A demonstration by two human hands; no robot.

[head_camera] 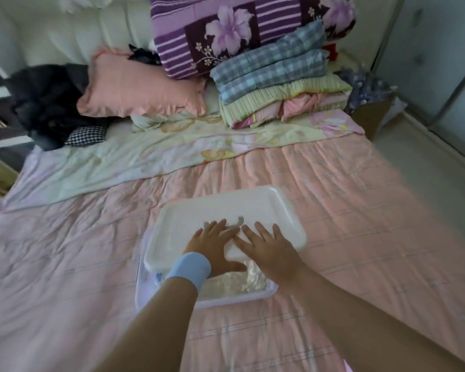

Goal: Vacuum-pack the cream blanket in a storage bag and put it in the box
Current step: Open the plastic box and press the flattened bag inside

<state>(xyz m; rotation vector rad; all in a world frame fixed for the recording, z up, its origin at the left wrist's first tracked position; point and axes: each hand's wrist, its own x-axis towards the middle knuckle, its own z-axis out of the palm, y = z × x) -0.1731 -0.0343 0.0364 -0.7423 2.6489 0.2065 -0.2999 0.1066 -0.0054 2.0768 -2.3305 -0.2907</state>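
Under the hands, the cream blanket (242,283) is seen bagged inside the box (226,302), half covered by the lid (226,208). The lid is pressed by the left hand (212,244) and right hand (269,247), fingers spread flat. Beyond the hands, folded bedding (274,84) is stacked on the bed (360,210).

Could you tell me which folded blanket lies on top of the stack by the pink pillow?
The blue checked blanket; the green striped blanket lies beneath it.

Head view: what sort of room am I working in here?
Most likely a bedroom: a bed with a pink quilted cover, a pink pillow near a padded white headboard, and a stack of folded bedding beside it.
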